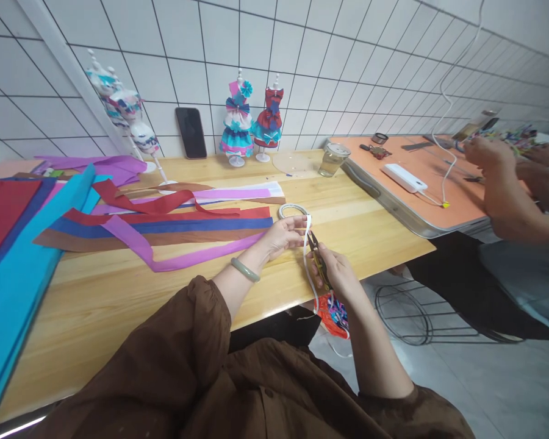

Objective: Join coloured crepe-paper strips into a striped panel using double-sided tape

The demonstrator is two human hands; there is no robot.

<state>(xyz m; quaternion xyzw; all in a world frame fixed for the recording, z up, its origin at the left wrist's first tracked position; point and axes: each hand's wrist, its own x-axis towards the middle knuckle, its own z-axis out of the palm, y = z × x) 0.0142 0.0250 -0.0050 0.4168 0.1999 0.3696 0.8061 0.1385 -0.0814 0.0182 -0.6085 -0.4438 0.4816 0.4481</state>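
Note:
Above the front edge of the wooden table [379, 225], my left hand [283, 236] pinches the upper end of a narrow white strip [307, 262], which hangs down past the edge. My right hand [338, 272] grips small dark thread snips [319, 259], their blades pointing up beside the strip. Behind my left fingers lies a white ring-shaped roll [294, 211], partly covered by the hand. Left of my wrist, long fabric strips in red, blue [201, 227] and brown lie side by side, with a purple strip [183, 263] bent across them.
Small dress forms in ruffled outfits [236, 125] stand by the tiled wall, near a phone [191, 133] and a glass jar [333, 160]. Folded turquoise fabric [32, 268] covers the left side. Another person's hands [491, 155] are over the orange table [421, 210]; a wire stool [407, 314] is below.

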